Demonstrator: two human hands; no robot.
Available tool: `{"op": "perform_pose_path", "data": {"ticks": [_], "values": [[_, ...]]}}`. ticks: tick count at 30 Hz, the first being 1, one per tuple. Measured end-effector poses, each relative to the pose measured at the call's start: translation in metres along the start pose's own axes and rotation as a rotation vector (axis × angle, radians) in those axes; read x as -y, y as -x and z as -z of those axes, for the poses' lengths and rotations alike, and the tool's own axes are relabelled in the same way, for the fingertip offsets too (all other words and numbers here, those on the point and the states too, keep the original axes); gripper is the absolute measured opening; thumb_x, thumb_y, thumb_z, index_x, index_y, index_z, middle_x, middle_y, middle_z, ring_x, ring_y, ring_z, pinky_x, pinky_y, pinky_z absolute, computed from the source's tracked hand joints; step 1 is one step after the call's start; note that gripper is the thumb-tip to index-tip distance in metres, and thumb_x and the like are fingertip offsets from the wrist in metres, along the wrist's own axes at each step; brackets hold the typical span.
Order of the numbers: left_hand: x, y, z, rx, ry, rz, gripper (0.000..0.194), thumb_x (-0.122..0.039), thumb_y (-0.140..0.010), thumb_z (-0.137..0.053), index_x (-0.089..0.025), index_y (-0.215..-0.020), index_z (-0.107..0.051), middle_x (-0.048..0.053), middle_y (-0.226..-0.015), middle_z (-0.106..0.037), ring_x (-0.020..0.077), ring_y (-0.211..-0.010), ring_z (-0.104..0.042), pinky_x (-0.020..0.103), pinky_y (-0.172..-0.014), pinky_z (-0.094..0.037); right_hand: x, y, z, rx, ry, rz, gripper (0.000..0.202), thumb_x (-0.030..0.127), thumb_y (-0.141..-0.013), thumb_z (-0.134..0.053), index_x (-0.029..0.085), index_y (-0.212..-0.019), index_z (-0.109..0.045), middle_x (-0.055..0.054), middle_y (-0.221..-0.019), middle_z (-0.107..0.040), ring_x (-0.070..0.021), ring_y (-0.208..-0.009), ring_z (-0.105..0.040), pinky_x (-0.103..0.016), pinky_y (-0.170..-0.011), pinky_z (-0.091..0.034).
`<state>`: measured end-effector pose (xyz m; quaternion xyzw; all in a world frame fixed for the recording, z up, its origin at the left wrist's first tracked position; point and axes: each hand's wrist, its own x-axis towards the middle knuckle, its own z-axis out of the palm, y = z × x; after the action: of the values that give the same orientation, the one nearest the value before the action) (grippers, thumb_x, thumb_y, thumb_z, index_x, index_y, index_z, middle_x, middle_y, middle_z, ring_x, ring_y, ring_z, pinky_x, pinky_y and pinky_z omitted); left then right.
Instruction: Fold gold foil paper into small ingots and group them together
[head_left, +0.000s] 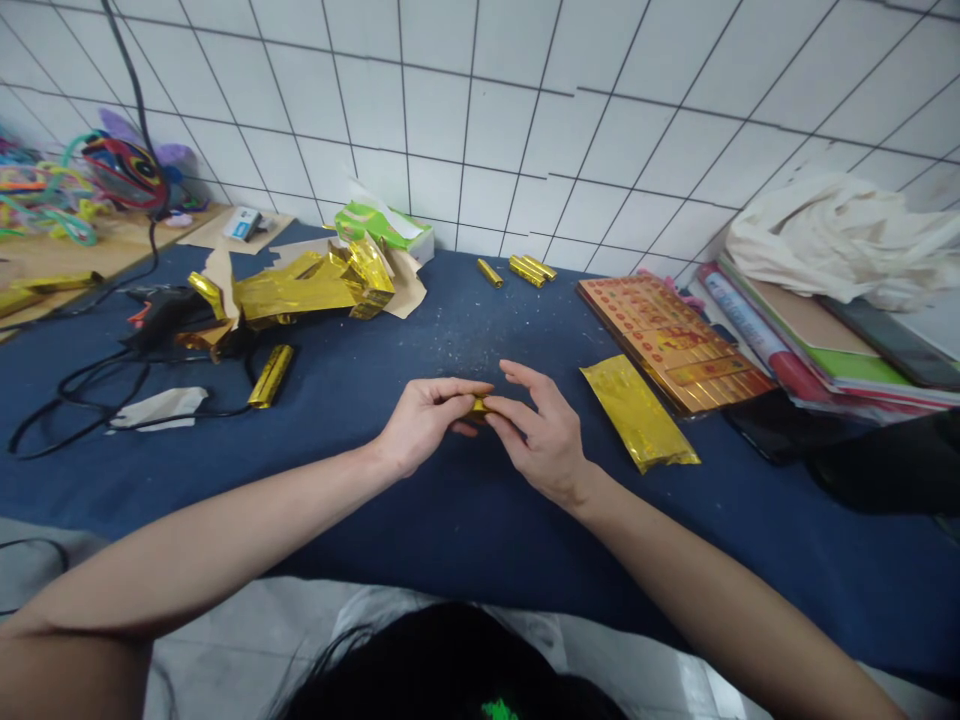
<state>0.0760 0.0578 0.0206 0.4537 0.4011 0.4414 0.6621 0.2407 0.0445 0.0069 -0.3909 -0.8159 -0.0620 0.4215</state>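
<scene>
Between my two hands, above the middle of the blue cloth, is a small gold foil piece (478, 405), mostly covered by my fingers. My left hand (427, 420) pinches its left side with thumb and fingers. My right hand (544, 430) holds the right side between thumb and a finger, with another finger raised. To the right lies a flat gold foil packet (641, 415). Several short gold rolls (527, 270) rest near the wall, and another gold roll (271, 377) lies to the left. Crumpled gold foil (300, 290) is heaped at the back left.
At left are a hot glue gun (161, 315), its black cable and a white scrap (160, 408). A green tissue pack (386, 225) stands by the tiled wall. Orange-gold printed sheets (667, 335) and stacked books with a white cloth bag (840, 240) occupy the right.
</scene>
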Motion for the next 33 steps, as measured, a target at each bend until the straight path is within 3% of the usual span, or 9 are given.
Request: {"op": "perform_pose_path", "data": {"ticks": [7, 21, 26, 33], "values": [[-0.0017, 0.0017, -0.0019, 0.054, 0.001, 0.040, 0.017, -0.020, -0.066, -0.066, -0.016, -0.081, -0.073, 0.003, -0.077, -0.070, 0.0117, -0.066, -0.063, 0.022, -0.061, -0.053, 0.0054, -0.0034, 0.0024, -0.015, 0.090, 0.078, 0.011, 0.015, -0.079, -0.055, 0.017, -0.079, -0.066, -0.013, -0.113, -0.059, -0.0217, -0.095, -0.058, -0.038, -0.078, -0.051], [-0.0013, 0.0021, -0.0013, 0.087, 0.034, 0.041, 0.017, -0.019, -0.069, -0.062, -0.016, -0.082, -0.073, 0.005, -0.083, -0.071, 0.0134, -0.071, -0.064, 0.024, -0.066, -0.053, 0.0049, 0.0027, -0.0009, 0.014, -0.104, 0.014, 0.013, 0.010, -0.080, -0.049, 0.017, -0.078, -0.060, -0.012, -0.109, -0.059, -0.0178, -0.089, -0.061, -0.035, -0.078, -0.055], [-0.0013, 0.0032, 0.0000, 0.119, -0.034, -0.032, 0.021, -0.023, -0.071, -0.062, -0.014, -0.088, -0.071, 0.007, -0.088, -0.070, 0.0165, -0.078, -0.065, 0.029, -0.072, -0.053, 0.0020, 0.0025, 0.0005, 0.009, -0.110, 0.000, 0.014, 0.009, -0.080, -0.049, 0.017, -0.081, -0.059, -0.012, -0.108, -0.059, -0.0179, -0.089, -0.061, -0.036, -0.078, -0.055], [-0.0036, 0.0070, -0.0010, 0.102, -0.215, -0.185, 0.021, -0.020, -0.070, -0.063, -0.014, -0.090, -0.067, 0.004, -0.088, -0.070, 0.0141, -0.080, -0.064, 0.027, -0.079, -0.050, 0.0006, 0.0008, 0.0027, 0.004, -0.093, 0.019, 0.014, 0.009, -0.079, -0.051, 0.018, -0.083, -0.060, -0.012, -0.108, -0.059, -0.0176, -0.086, -0.061, -0.035, -0.077, -0.054]]}}
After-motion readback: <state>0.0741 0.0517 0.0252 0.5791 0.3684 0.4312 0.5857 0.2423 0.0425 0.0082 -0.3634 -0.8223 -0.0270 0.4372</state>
